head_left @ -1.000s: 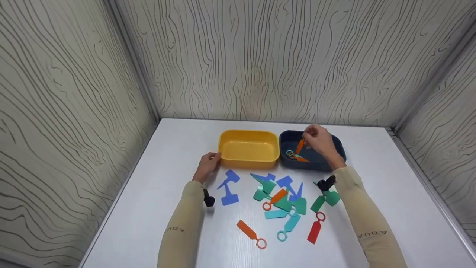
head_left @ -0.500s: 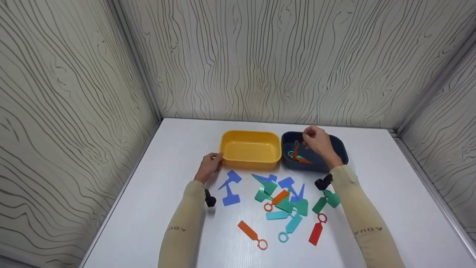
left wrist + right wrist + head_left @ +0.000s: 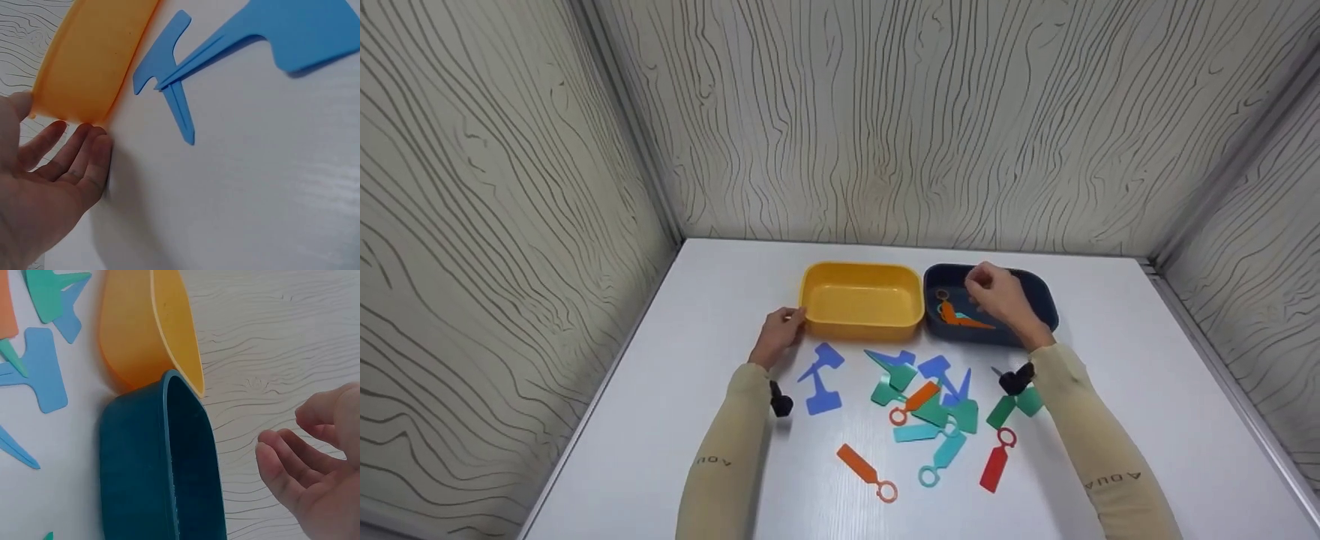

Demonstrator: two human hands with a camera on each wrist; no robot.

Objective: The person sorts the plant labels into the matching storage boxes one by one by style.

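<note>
White tabletop (image 3: 615,465), bare at L & R sides, lit brightly; boxed in by pale back wall (image 3: 877,135), L wall (image 3: 495,225) & R wall (image 3: 1282,247), all w/ dark wavy wood-grain lines, plus a grey corner strip (image 3: 626,120) at back L. Yellow bin (image 3: 862,330) & dark blue bin (image 3: 982,334) sit side by side nr the back. L hand (image 3: 778,335): fingers extended, touching yellow bin at its near-L corner. R hand (image 3: 999,295) is over dark blue bin, fingers loosely bent, gap btwn thumb & fingertips. Orange tags (image 3: 967,321) lie in dark blue bin. In front, on tabletop: blue tags (image 3: 823,403), green tags (image 3: 964,415) (some overlapping), turquoise tags (image 3: 950,451), red tag (image 3: 994,466), ringed orange tag (image 3: 857,463).
</note>
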